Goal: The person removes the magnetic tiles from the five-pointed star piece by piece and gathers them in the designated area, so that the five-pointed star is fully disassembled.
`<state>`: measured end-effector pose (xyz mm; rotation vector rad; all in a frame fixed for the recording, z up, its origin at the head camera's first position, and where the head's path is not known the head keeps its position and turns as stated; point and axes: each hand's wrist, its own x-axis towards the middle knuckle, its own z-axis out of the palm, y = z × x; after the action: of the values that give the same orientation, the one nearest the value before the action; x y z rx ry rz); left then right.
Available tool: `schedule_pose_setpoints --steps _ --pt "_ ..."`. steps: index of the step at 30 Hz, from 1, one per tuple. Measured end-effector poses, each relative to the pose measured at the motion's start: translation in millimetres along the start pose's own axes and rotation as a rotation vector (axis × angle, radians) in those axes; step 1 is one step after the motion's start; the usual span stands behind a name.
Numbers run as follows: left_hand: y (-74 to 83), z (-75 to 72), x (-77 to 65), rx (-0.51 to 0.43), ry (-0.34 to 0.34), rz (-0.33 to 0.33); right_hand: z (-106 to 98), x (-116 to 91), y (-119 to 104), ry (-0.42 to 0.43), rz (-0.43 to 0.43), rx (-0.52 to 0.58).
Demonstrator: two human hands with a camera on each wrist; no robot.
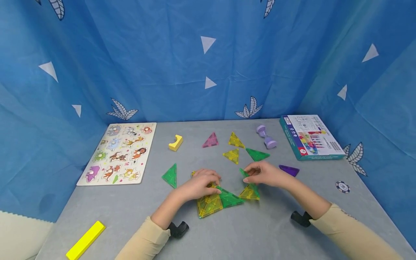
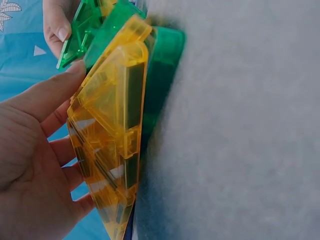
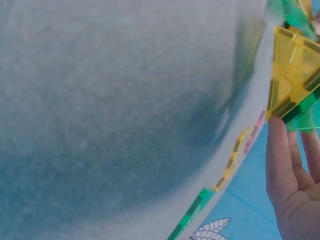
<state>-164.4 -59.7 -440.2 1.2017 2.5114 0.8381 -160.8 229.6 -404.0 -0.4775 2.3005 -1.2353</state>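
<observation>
Triangle point(image 1: 254, 188), green, in right hand point(image 1: 265, 174); left hand point(image 1: 199, 184) apparently grips yellow tiles point(image 1: 209, 206).

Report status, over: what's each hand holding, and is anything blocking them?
Left hand holds yellow tiles. Right hand grips green triangle, yellow triangle adjoining. No obstruction seen between hands and tiles.

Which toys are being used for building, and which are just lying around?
Being used: yellow tiles and green tiles, held by the left hand and right hand; probably the loose triangles nearby, too.

Apparently just lying around: animal puzzle, yellow arch block, yellow bar, lilac toy, box, chip.
</observation>
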Motion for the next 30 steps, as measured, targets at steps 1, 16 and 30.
schedule_pose_setpoints --steps 1,16,30 --pt "0.1 -0.2 0.2 -0.001 -0.001 -0.002 -0.6 -0.2 -1.1 0.013 0.003 -0.017" --pt "5.6 -2.3 0.9 0.018 -0.012 -0.036 -6.6 -2.3 -18.7 0.088 -0.050 -0.100" --pt "39.2 -9.0 20.0 -0.522 0.002 -0.092 0.0 -12.0 -68.4 0.102 -0.152 -0.080"
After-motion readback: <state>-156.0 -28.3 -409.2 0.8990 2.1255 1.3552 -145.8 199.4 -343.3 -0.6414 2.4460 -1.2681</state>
